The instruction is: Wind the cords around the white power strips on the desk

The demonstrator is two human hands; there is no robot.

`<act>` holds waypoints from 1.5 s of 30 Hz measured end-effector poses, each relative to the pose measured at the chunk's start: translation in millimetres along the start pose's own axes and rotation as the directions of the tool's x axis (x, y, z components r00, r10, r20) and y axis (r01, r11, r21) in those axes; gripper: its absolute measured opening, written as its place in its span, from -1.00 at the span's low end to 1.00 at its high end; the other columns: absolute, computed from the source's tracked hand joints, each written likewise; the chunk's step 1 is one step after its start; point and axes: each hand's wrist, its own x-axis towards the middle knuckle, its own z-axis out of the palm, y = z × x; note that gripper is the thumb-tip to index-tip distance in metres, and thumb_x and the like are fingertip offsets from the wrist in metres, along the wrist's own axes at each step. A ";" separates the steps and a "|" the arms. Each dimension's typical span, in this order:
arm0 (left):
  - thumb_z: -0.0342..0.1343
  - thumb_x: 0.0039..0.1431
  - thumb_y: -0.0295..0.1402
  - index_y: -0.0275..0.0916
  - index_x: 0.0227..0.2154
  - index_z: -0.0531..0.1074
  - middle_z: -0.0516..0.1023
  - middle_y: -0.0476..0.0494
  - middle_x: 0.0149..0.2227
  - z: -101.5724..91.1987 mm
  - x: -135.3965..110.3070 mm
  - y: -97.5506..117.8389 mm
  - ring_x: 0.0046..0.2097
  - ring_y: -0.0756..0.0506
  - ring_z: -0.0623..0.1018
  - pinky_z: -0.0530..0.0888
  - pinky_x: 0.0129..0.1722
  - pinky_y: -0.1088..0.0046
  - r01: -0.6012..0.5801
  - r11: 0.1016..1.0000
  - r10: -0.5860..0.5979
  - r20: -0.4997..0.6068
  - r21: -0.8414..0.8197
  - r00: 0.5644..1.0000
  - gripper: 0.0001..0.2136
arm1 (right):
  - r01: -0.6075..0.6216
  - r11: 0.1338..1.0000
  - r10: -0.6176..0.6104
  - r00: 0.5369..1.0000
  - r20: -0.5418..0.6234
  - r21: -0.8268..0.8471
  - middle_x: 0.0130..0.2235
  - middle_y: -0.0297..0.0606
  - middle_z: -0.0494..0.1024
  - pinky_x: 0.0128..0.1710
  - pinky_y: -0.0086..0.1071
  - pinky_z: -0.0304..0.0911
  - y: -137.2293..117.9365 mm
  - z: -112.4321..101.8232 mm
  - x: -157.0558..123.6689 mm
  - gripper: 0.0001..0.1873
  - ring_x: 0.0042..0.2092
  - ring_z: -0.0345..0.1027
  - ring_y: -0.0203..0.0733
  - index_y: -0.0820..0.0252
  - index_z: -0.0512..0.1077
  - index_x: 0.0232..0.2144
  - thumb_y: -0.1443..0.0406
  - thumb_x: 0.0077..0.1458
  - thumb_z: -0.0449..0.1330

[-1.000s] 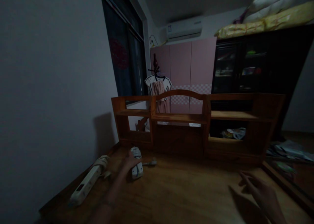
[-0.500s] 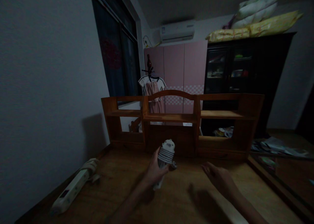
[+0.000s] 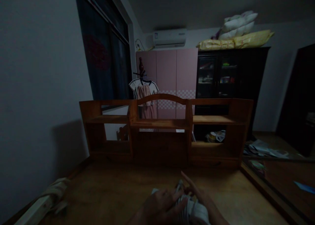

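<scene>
**Item: white cord bundle (image 3: 193, 212).** Pale and ribbed with wound turns. It sits at the near edge of the wooden worktop (image 3: 110, 192), low in the view and between both hands. The light is too dim to show whether it rests on the wood or is lifted just clear.

**Left hand (image 3: 161, 205).** It comes from the left with its fingers curled and closed over the bundle's near side.

**Right hand (image 3: 203, 200).** It lies against the far side of the bundle with the forefinger stretched out straight, pointing up and away. Whether the other fingers clamp the bundle or only rest on it cannot be told.

**Surroundings.**
- Wooden shelf unit (image 3: 159, 123): stands along the back of the worktop, well apart from the hands.
- Long white power strip (image 3: 36, 212): lies at the far left edge by the wall.

**Handling note (judgement).**
- The turns look loose enough to slip, so the left hand would do best as a steady cradle around the middle, squeezing only lightly.
- The right hand could then work at one end with its fingertips.
- Holding the bundle low over the wood limits any drop.
- In this poor light touch guides better than sight, so slow, small finger moves suit best.
</scene>
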 end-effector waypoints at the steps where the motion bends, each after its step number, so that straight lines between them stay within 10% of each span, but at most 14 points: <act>1: -0.05 0.24 -0.39 -0.28 0.19 0.09 0.36 -0.32 0.12 0.1 0.7 1.0 0.06 -0.12 0.43 0.49 -0.15 0.43 -0.013 1.000 0.013 0.008 -0.015 1.000 -0.54 | -0.010 1.000 0.009 0.999 0.049 0.020 -0.12 -0.30 0.55 -0.18 -0.29 0.37 2.3 2.4 1.3 -0.19 -0.21 0.47 -0.10 -0.13 -0.12 0.28 0.23 0.03 0.12; 7: -0.05 0.26 -0.23 0.01 0.21 0.03 0.53 -0.10 -0.04 17.9 10.9 16.0 -0.29 -0.04 0.59 0.53 -0.42 0.55 0.181 0.968 -0.181 0.014 -0.172 0.983 -0.52 | 0.120 0.991 -0.130 0.973 0.191 0.062 0.10 -0.35 0.40 0.01 -0.25 0.28 7.6 6.6 2.3 -0.33 0.05 0.35 -0.05 -0.30 -0.01 0.23 0.18 0.10 0.10; 19: -0.26 0.33 -0.34 -0.45 0.28 -0.31 0.50 -0.43 -0.06 38.4 -4.3 1.6 -0.18 -0.16 0.58 0.53 -0.28 0.39 0.171 0.975 -0.169 0.020 -0.143 0.985 -0.44 | 0.256 0.892 -0.286 0.958 -0.028 -0.374 0.20 -0.13 0.24 0.09 -0.29 0.23 -12.8 -41.4 -8.0 -0.34 0.18 0.17 -0.10 0.07 -0.07 0.29 0.42 0.18 0.00; 32: 0.13 -0.09 0.14 -0.28 0.15 0.14 0.49 -0.30 -0.11 25.3 -2.6 6.2 -0.13 -0.25 0.50 0.43 -0.14 0.26 0.325 0.924 -0.295 0.167 -0.201 0.941 -0.19 | 0.287 0.831 -0.362 0.929 -0.071 -0.477 0.18 -0.11 0.29 0.05 -0.28 0.30 -12.8 -47.5 -11.2 -0.29 0.14 0.24 -0.16 0.13 -0.07 0.28 0.57 0.11 -0.11; 38: 0.24 -0.11 -0.06 -0.25 0.16 0.13 0.46 -0.26 -0.11 30.7 -9.3 1.0 -0.14 -0.24 0.47 0.43 -0.19 0.26 0.489 0.866 -0.456 0.237 -0.103 0.858 -0.23 | 0.281 0.843 -0.380 0.915 -0.138 -0.459 0.14 -0.17 0.34 0.01 -0.33 0.33 -15.1 -49.7 -13.1 -0.40 0.11 0.28 -0.17 0.11 0.01 0.26 0.50 0.19 -0.13; 45: 0.18 -0.04 -0.10 -0.24 0.17 0.13 0.41 -0.33 0.00 37.5 -24.7 -10.8 -0.02 -0.28 0.45 0.40 -0.08 0.23 0.725 0.679 -0.728 0.018 -0.121 0.685 -0.28 | 0.140 0.866 -0.312 0.902 -0.298 -0.480 -0.12 -0.16 0.54 -0.20 -0.39 0.38 -18.7 -43.8 -16.8 -0.58 -0.16 0.46 -0.20 0.16 0.24 0.15 0.35 0.25 -0.02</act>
